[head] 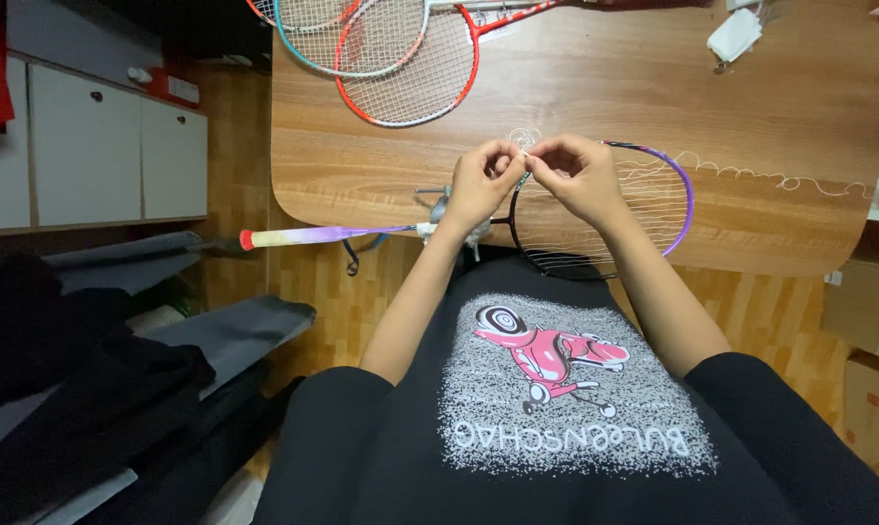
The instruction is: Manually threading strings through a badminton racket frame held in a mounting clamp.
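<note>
A badminton racket with a purple and black frame (687, 190) lies at the near edge of a wooden table (595, 87), its purple and yellow handle (313, 236) sticking out to the left past the edge. My left hand (480, 182) and my right hand (577, 175) meet over the left side of the racket head, fingertips pinched together on a thin white string (750, 175). That string trails in loose curls to the right across the table. The racket head is only partly strung.
Two more rackets, one red (415, 73) and one teal (308, 44), lie at the table's far left. A small white object (736, 37) sits at the far right. White cabinets (99, 146) stand at left, dark clothes (89, 389) below them, cardboard boxes (872, 311) at right.
</note>
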